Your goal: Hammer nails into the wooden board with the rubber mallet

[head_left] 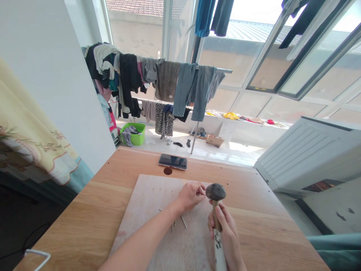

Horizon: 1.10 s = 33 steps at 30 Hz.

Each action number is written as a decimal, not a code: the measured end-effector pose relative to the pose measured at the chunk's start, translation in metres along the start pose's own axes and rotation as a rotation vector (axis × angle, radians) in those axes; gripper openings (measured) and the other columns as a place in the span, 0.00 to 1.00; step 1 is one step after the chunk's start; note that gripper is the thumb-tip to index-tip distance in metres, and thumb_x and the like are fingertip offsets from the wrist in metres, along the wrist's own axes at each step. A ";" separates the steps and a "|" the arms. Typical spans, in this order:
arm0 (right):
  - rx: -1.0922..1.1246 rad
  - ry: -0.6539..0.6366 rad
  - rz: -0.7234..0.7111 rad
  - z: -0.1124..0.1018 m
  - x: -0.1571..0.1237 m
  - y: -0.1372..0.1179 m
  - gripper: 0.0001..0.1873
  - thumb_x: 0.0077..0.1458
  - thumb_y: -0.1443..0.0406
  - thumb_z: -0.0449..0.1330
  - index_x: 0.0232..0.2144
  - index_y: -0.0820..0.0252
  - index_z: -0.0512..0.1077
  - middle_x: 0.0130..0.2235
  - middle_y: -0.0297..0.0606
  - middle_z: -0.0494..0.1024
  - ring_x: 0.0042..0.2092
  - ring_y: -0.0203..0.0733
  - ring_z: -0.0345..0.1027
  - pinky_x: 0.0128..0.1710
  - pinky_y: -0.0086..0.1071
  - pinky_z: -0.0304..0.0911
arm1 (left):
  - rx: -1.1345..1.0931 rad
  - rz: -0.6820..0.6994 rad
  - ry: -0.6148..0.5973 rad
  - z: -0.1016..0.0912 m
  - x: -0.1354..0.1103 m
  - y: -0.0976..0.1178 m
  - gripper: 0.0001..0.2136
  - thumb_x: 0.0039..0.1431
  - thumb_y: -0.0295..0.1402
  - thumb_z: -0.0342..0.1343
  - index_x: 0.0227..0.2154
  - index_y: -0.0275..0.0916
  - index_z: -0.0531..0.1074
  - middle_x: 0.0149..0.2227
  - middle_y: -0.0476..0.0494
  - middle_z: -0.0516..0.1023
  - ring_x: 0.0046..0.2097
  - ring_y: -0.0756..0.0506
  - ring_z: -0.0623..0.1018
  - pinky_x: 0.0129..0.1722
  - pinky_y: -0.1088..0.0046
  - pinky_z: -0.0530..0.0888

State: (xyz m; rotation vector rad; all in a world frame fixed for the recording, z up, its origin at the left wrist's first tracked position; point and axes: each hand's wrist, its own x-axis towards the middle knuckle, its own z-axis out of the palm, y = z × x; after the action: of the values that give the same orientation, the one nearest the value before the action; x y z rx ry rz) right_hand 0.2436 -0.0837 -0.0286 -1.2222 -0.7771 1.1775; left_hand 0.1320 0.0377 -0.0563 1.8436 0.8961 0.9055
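My right hand (225,229) is closed round the handle of a hammer (216,192). Its dark, rounded head points up, and the handle is tan above and white with dark patches below. Just left of the hammer head, my left hand (191,196) is pinched over the right side of a pale wooden board (135,222); what lies between its fingertips is too small to make out. Several loose nails (184,222) lie on the board, partly hidden by my left forearm. A row of small dots (160,189), nails or holes, runs along the board's far part.
Beneath the board is a wooden table (262,226), with a phone (172,161) near its far edge beside a round dark hole. Beyond stand a clothes rack with hanging laundry (167,81) and a green basket (138,139). A curtain (34,131) hangs at left.
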 end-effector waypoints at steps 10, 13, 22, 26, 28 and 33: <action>0.051 0.071 0.000 -0.004 0.006 0.001 0.24 0.53 0.45 0.63 0.40 0.58 0.70 0.19 0.25 0.67 0.15 0.29 0.58 0.12 0.23 0.51 | 0.010 -0.004 -0.016 0.001 -0.001 -0.003 0.10 0.48 0.24 0.60 0.36 0.37 0.76 0.34 0.46 0.83 0.36 0.48 0.81 0.40 0.74 0.76; 0.042 0.095 0.096 -0.010 0.013 0.006 0.29 0.45 0.42 0.66 0.38 0.57 0.69 0.19 0.24 0.68 0.13 0.30 0.59 0.10 0.22 0.50 | 0.035 0.005 -0.023 0.001 -0.001 -0.003 0.14 0.48 0.26 0.62 0.41 0.37 0.76 0.37 0.44 0.83 0.38 0.46 0.81 0.44 0.71 0.76; 0.084 0.120 0.221 -0.015 0.019 0.010 0.33 0.35 0.42 0.71 0.36 0.58 0.71 0.18 0.23 0.69 0.13 0.30 0.61 0.10 0.22 0.53 | 0.357 0.093 -0.194 -0.065 -0.020 0.026 0.08 0.49 0.25 0.58 0.34 0.38 0.76 0.37 0.46 0.76 0.39 0.46 0.76 0.42 0.72 0.72; 0.053 0.114 0.203 -0.014 0.018 0.009 0.31 0.39 0.43 0.70 0.36 0.58 0.72 0.19 0.25 0.70 0.14 0.32 0.61 0.10 0.23 0.53 | 0.582 0.100 -0.523 -0.086 -0.040 0.050 0.10 0.44 0.30 0.66 0.32 0.42 0.75 0.37 0.48 0.71 0.36 0.45 0.73 0.33 0.72 0.69; 0.038 0.118 0.190 -0.013 0.018 0.008 0.30 0.40 0.43 0.69 0.36 0.58 0.72 0.19 0.26 0.71 0.14 0.32 0.61 0.10 0.24 0.53 | 0.649 0.076 -0.635 -0.085 -0.045 0.057 0.11 0.41 0.32 0.68 0.29 0.43 0.75 0.35 0.48 0.70 0.34 0.45 0.71 0.29 0.72 0.66; 0.053 0.128 0.206 -0.012 0.017 0.007 0.32 0.38 0.42 0.70 0.37 0.58 0.71 0.19 0.25 0.70 0.14 0.31 0.61 0.10 0.22 0.53 | 0.742 0.104 -0.735 -0.071 -0.044 0.059 0.06 0.43 0.30 0.67 0.24 0.40 0.74 0.35 0.45 0.70 0.34 0.44 0.71 0.29 0.71 0.66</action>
State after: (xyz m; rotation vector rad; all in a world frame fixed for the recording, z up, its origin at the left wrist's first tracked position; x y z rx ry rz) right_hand 0.2575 -0.0713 -0.0404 -1.3432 -0.5311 1.2647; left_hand 0.0633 0.0057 0.0123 2.5978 0.6932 -0.1412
